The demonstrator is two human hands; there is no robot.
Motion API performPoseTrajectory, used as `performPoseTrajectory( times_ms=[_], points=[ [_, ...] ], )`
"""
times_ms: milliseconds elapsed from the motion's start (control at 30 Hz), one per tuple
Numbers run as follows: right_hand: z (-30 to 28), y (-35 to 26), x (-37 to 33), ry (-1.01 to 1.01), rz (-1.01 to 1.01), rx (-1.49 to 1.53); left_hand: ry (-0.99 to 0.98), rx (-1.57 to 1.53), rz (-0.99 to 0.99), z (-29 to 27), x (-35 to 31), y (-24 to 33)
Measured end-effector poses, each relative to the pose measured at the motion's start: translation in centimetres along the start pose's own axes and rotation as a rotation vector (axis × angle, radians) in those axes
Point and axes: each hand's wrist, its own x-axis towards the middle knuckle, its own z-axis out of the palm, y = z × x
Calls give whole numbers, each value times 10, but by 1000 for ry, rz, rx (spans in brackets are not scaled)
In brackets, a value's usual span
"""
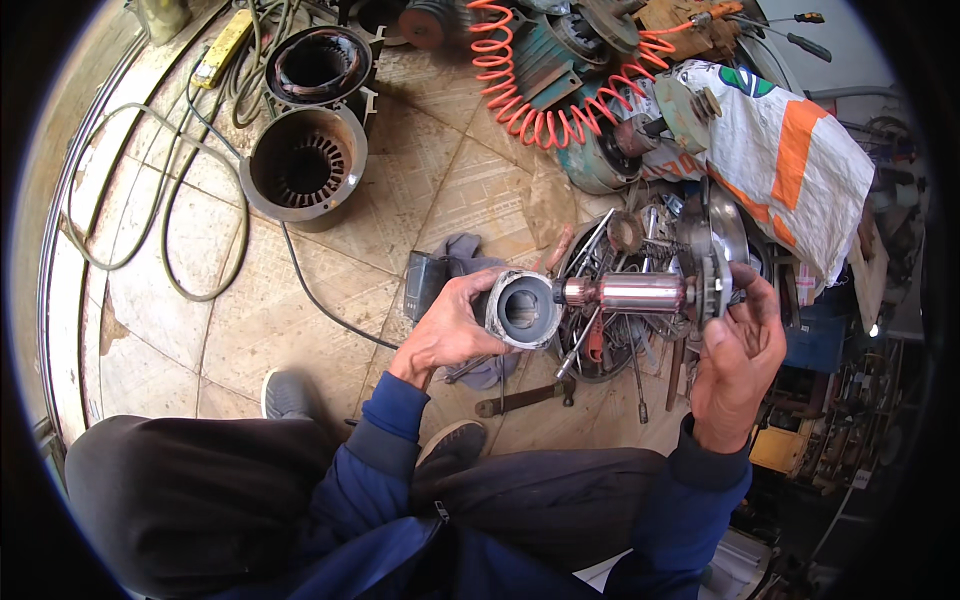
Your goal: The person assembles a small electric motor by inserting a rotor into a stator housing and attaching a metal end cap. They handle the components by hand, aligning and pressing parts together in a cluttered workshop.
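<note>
My left hand [455, 325] is wrapped round a short grey cylindrical motor housing [523, 310], its round opening facing up toward me. In my right hand [740, 360] is a motor armature [640, 293], gripped by the toothed round end piece on its right end. The armature lies level, its copper commutator end pointing left, close to the housing's right side; whether the two touch I cannot tell. Beneath the armature sits a round tray of hand tools [597, 368], partly hidden by it. A grey cloth [462, 252] and a black power tool battery [424, 285] lie behind my left hand.
A hammer [525, 398] lies on the tiled floor near my shoe. Two open motor stators [305, 170] stand at the far left beside looped cables [165, 235] and a yellow power strip [224, 48]. An orange coiled hose [510, 100], motor parts and a white sack [790, 160] crowd the far right.
</note>
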Motion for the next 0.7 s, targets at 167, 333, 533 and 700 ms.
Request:
performPoseTrajectory(
  times_ms=[167,333,533,700],
  points=[
    [-13,11,6,68,53,59,-22,-1,59,0,-1,-3],
    [-19,19,7,91,32,-8,-120,65,133,-2,2,-9],
    [-17,20,8,92,-9,-67,-176,105,190,-4,3,-7],
    [-12,18,8,94,-4,-57,-171,117,204,-4,2,-9]
  ],
)
